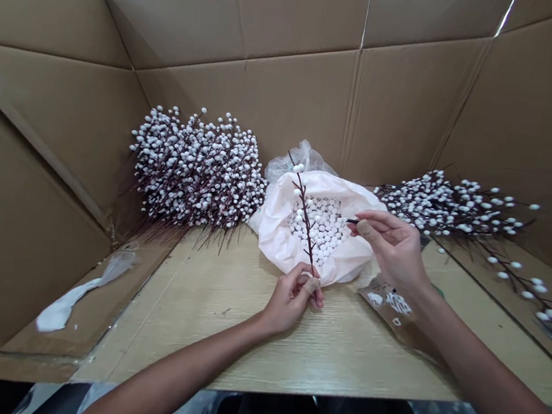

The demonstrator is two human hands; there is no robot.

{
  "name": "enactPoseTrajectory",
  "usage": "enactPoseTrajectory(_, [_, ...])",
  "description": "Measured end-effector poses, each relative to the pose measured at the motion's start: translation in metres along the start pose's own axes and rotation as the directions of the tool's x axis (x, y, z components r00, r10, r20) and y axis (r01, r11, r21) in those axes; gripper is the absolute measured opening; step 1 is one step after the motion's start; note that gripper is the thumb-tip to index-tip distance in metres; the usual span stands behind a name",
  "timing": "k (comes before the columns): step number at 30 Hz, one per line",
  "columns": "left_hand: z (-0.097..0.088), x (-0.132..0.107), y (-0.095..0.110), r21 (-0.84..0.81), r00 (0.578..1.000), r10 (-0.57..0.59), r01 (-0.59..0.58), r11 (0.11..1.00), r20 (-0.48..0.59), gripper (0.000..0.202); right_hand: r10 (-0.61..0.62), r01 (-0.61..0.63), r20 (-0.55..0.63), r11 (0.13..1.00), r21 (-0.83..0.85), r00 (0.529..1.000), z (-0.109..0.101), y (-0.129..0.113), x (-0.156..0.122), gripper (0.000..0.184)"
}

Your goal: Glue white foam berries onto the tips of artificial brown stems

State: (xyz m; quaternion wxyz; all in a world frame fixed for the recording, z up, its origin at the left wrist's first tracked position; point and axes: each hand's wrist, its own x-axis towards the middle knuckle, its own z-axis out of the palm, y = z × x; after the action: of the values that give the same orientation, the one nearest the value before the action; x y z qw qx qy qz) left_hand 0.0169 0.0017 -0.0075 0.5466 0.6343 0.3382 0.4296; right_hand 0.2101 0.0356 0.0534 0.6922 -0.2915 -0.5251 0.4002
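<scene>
My left hand [293,297] is closed round the lower end of a thin dark twig [305,215] that stands upright with a white bead at its top and one lower on the stem. My right hand [391,243] hovers to the right of the twig, its fingers pinched on a small dark thing I cannot make out. Behind the twig sits an open white plastic bag [278,227] filled with small white beads [323,226].
A thick bundle of beaded twigs [198,168] lies at the back left, another pile of beaded twigs [448,207] at the right. Cardboard walls [293,96] enclose the wooden tabletop [223,320]. A clear packet [389,303] lies under my right wrist, a white strip [65,306] at left.
</scene>
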Motion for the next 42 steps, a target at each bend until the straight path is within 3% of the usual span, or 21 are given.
enactPoseTrajectory(3, [-0.0002,-0.0018,0.0007,0.008,0.999,-0.019,0.019,1.000,0.030,0.034,-0.016,0.018,-0.066,0.999,0.033,0.998,-0.0022,0.0030,0.0037,0.017])
enactPoseTrajectory(11, [-0.0001,-0.0032,0.0029,0.041,0.991,-0.055,0.051,0.998,0.118,0.035,-0.126,0.109,-0.110,0.982,-0.151,0.986,0.0026,0.0050,0.0027,0.012])
enactPoseTrajectory(27, [-0.0014,-0.0032,0.0009,0.068,0.990,-0.051,0.042,0.997,0.134,0.033,-0.144,0.128,-0.070,0.974,-0.188,0.987,0.0043,-0.0002,-0.0008,0.007])
enactPoseTrajectory(39, [-0.0003,-0.0038,0.0026,0.057,0.991,-0.051,0.045,0.997,0.120,0.036,-0.202,0.185,-0.196,0.978,-0.101,0.960,-0.0044,-0.0014,0.0076,0.010])
enactPoseTrajectory(42, [-0.0011,-0.0038,0.0017,0.059,0.990,-0.049,0.041,0.997,0.130,0.036,-0.191,0.172,-0.160,0.977,-0.128,0.968,-0.0029,-0.0042,0.0061,0.010])
